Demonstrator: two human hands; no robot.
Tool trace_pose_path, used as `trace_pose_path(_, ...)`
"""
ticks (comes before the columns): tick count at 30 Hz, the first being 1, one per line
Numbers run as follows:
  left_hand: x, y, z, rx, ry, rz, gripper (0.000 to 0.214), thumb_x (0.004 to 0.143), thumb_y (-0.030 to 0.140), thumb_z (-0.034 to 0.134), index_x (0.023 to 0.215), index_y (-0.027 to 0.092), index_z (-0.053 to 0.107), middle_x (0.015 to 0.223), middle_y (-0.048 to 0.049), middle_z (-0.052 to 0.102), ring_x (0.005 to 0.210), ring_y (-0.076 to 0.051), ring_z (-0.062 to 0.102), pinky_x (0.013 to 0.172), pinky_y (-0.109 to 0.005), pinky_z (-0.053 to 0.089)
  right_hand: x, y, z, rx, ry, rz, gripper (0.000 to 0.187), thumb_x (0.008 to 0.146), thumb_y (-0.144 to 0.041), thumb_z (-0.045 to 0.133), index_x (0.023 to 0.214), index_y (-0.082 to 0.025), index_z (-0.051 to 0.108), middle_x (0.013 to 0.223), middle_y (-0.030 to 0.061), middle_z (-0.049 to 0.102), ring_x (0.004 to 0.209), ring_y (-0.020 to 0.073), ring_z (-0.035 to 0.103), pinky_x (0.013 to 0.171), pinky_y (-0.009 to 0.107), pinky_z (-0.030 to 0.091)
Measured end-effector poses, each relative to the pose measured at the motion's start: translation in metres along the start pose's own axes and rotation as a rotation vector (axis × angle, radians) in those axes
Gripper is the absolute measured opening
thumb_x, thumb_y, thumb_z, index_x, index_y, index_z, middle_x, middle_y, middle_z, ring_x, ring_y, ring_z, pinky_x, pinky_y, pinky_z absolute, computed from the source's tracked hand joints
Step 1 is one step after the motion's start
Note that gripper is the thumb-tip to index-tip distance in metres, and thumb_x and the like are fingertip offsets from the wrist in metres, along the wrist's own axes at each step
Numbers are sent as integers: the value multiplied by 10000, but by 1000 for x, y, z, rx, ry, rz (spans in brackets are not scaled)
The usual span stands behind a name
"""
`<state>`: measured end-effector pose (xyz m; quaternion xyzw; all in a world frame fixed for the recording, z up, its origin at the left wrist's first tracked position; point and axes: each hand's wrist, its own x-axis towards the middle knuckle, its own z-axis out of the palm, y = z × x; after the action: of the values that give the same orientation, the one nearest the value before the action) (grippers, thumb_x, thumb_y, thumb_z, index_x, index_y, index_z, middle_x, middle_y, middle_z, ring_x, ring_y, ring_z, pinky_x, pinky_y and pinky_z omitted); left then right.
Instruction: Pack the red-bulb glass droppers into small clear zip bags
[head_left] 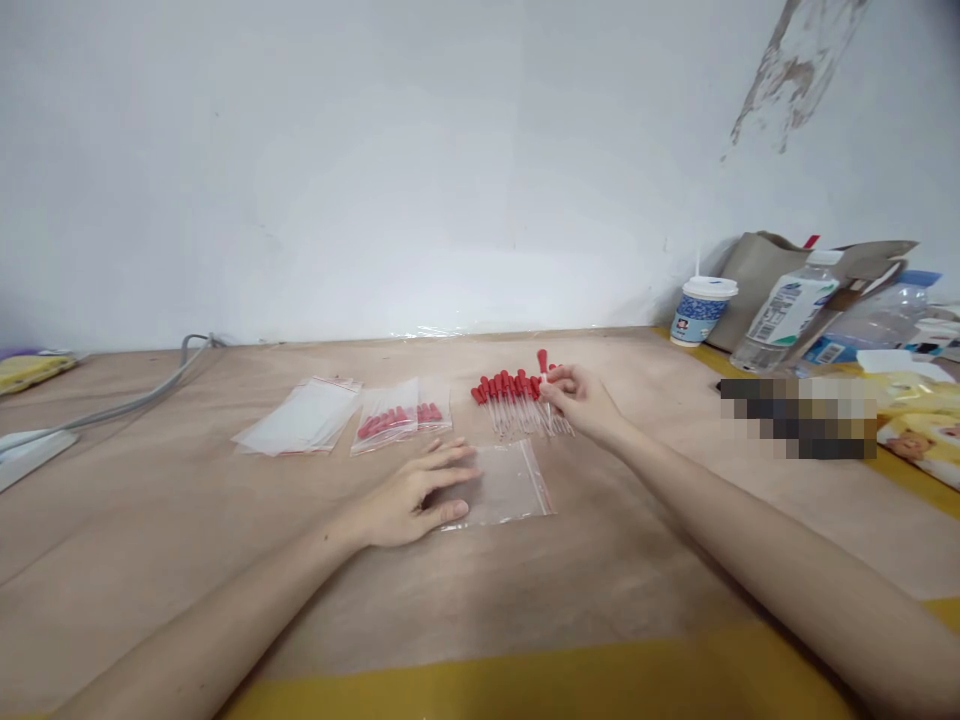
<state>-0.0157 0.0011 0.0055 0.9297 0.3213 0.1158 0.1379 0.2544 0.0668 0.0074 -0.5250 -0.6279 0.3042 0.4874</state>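
From the head camera, your left hand [412, 492] lies flat with its fingers spread, pressing on the left edge of a clear zip bag [514, 485] on the table [225, 560]. Your right hand [581, 400] pinches one red-bulbed dropper [543, 365] upright, just above the pile of droppers [510, 400]. The filled bags [401, 415] and the empty bags [300, 420] lie to the left.

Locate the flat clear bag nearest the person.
In the head view the clear bag lies flat on the table, near centre, under the fingers of the left hand, just this side of the pile of red-capped droppers.
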Motion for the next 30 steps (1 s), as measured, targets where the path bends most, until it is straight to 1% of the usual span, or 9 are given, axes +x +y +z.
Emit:
trace_pose_path(2,1,-2,4,-11,-6,21,419,898,407,434,1295,273,443,1413,-43,338,1330,-229,236,1086,-463,189,-18,11,-3,217,31,-4,584,691,-411,601,1158,-204,318,681,-45,514,525,107,531,543,259,459)
trace_pose_path(4,3,0,10,-4,-13,27,409,906,402,420,1295,277,443,1404,-43,354,1314,-215,279,1089,-449,191,-33,16,-3,294,42,3,727,683,-379,621,1247,-239,184,734,-49,491,541,109,553,563,271,483)
trace_pose_path(6,4,2,13,10,-16,33,399,911,397,411,1292,286,445,1399,-36,364,1306,-211,296,1090,-451,188,-43,18,-1,303,60,5,767,708,-361,601,1288,-263,109,778,-34,480,570,117,576,595,285,503)
trace_pose_path(8,4,4,13,10,-6,42,396,909,396,415,1289,289,448,1395,-32,370,1302,-214,305,1086,-456,198,-47,18,2,293,83,8,771,730,-353,576,1305,-268,70,794,-21,471,584,126,585,613,300,515)
trace_pose_path(11,3,3,12,-7,11,53,394,905,392,427,1285,292,452,1391,-31,377,1295,-219,317,1082,-459,208,-47,19,4,282,101,12,765,737,-332,566,1309,-263,63,798,-11,460,583,133,582,606,311,521)
trace_pose_path(16,3,3,11,-10,3,41,397,904,395,429,1288,296,448,1390,-26,379,1295,-212,319,1084,-452,213,-46,24,4,275,118,27,735,733,-294,560,1297,-263,89,755,-21,451,540,126,562,541,294,507)
trace_pose_path(22,3,5,10,-25,14,45,390,901,392,438,1281,304,455,1385,-19,387,1287,-220,331,1080,-461,216,-48,24,4,304,126,58,740,696,-293,579,1282,-267,127,758,-35,434,538,117,562,540,293,509)
trace_pose_path(27,3,3,11,-22,9,48,394,901,392,438,1284,304,450,1387,-19,384,1289,-219,329,1083,-458,213,-49,21,2,283,142,146,728,659,-241,560,1269,-258,161,701,-56,452,463,102,517,473,269,466)
trace_pose_path(30,3,3,11,-8,-3,41,396,906,395,426,1292,308,439,1396,-13,369,1296,-207,316,1088,-444,210,-52,16,1,289,138,175,718,645,-246,568,1256,-248,192,679,-57,469,465,110,525,472,268,460)
